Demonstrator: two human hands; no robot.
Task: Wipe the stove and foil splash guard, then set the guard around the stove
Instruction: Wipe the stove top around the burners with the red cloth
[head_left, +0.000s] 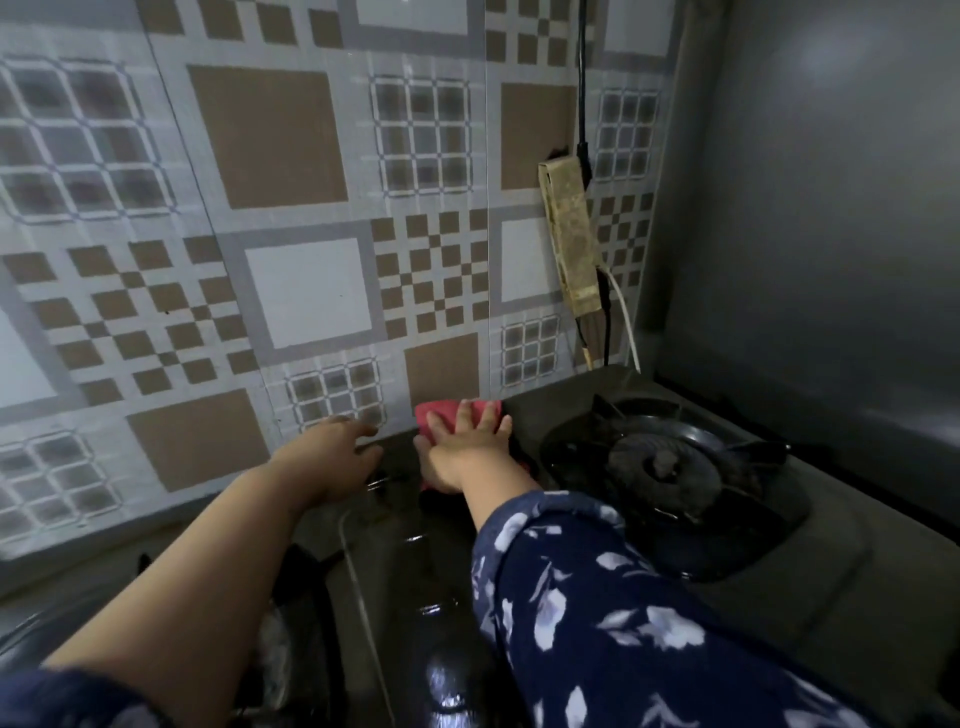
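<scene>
The patterned wall (291, 208) closes off the whole upper left and middle of the frame, meeting the back edge of the stove (415, 561). At right a grey panel (810, 234) walls in that side. A power strip (571, 239) hangs at the corner between them, its cords dropping to the stove's far corner. The raised burner (670, 467) fills the right middle. Between the burner and the wall runs a wet, flat strip of stove top, where the left hand (332, 457) and the right hand (467, 441) on a red cloth (441, 413) already take up the far end.

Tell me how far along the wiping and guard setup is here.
In hand: the right hand presses a red cloth flat on the stove near the back; the top looks wet. The left hand touches the patterned guard, already upright behind. Left: I can't tell.
</scene>
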